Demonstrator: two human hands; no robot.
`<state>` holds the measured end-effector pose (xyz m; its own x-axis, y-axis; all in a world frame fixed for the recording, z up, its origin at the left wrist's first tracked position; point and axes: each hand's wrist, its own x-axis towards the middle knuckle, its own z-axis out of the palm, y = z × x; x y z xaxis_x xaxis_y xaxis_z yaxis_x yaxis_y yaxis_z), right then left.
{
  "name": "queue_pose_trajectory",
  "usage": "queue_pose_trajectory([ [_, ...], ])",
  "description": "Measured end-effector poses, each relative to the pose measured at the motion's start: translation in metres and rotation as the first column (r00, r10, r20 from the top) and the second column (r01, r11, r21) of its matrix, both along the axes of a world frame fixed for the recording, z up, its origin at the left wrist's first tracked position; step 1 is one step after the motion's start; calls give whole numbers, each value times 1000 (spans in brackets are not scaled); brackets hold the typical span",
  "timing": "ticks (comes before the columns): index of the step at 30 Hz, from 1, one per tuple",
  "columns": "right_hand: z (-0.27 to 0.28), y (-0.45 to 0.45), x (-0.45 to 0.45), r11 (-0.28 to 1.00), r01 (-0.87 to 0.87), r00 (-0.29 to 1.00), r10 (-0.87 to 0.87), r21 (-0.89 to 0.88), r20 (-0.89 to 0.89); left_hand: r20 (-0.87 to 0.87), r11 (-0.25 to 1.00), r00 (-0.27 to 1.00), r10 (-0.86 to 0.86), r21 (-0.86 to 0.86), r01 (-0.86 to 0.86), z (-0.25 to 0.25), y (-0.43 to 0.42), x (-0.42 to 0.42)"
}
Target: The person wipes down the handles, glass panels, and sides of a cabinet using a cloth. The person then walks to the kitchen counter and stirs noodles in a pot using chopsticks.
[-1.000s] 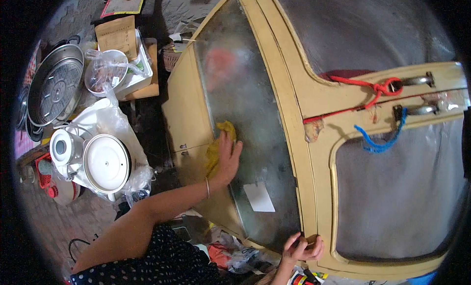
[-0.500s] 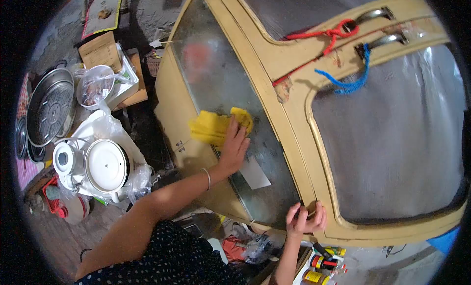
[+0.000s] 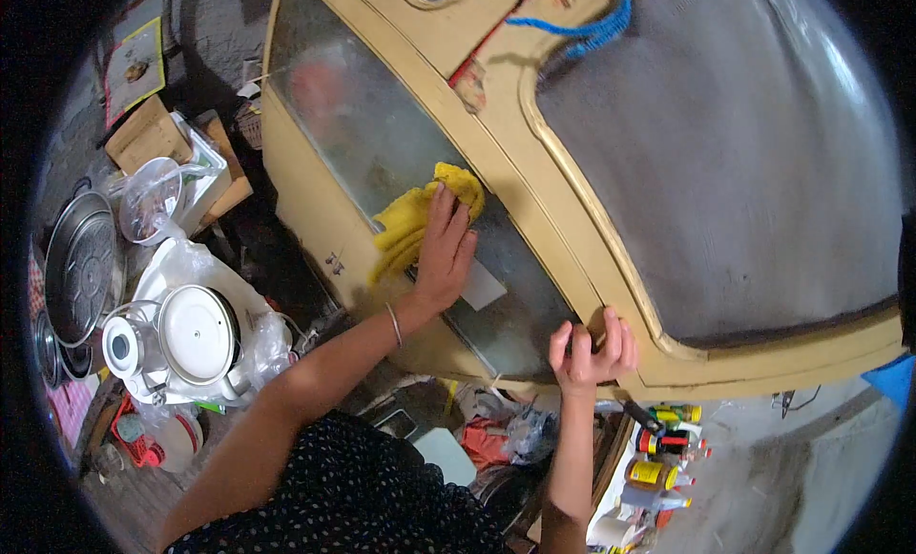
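Observation:
My left hand (image 3: 445, 253), with a bangle at the wrist, presses a bunched yellow cloth (image 3: 405, 220) against the dusty glass panel (image 3: 377, 163) of a cream-coloured cabinet (image 3: 563, 220). Its fingers lie over the cloth and partly hide it. Just beside that hand, a white paper piece (image 3: 483, 287) sits on the glass, one end covered by the hand. My right hand (image 3: 593, 355) has its fingers bent over the cabinet's frame near the lower corner. Beyond the frame is a large grey door panel (image 3: 735, 172). A blue cord (image 3: 582, 34) hangs at the top.
To the left stand a white lidded pot (image 3: 197, 334), a white kettle (image 3: 129, 346), a large metal steamer pan (image 3: 86, 268) and a clear plastic tub (image 3: 153, 201). Below the cabinet are bottles and jars (image 3: 651, 473), plastic bags (image 3: 530, 435) and a pale green board (image 3: 447, 456).
The camera view has shifted, so the cabinet sits further left and higher. My left hand and the cloth have slid slightly toward the white paper. My right hand stays at the frame.

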<state>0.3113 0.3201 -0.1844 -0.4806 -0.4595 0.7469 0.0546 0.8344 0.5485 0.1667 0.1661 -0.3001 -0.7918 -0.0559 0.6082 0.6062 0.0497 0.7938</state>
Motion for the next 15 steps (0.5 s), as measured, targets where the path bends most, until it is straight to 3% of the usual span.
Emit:
queue_pose_trajectory([
  [2, 0, 0, 2, 999, -9, 1000, 10, -37, 28, -5, 999, 999, -33, -25, 33, -9, 7, 14],
  [4, 4, -3, 4, 997, -4, 999, 8, -78, 42, -63, 984, 993, -96, -153, 85, -18, 14, 32],
  [6, 6, -2, 8, 995, -6, 998, 12, -100, 68, -50, 980, 988, -149, -144, 141, -21, 24, 48],
  [8, 11, -5, 13, 971, -53, 983, 91, -234, 158, -32, 970, 978, -207, -138, 201, -16, 29, 63],
  [10, 24, -15, 22, 952, -33, 981, 89, -303, 172, -67, 976, 982, -178, -140, 168, -4, 32, 72],
  [12, 39, -17, 32, 805, -28, 893, 287, -593, 347, -117, 963, 971, -209, -195, 184, -8, 43, 84],
  [15, 60, -23, 43, 532, -122, 841, 504, -838, 197, -157, 913, 940, -304, -328, 241, 6, 52, 108],
])
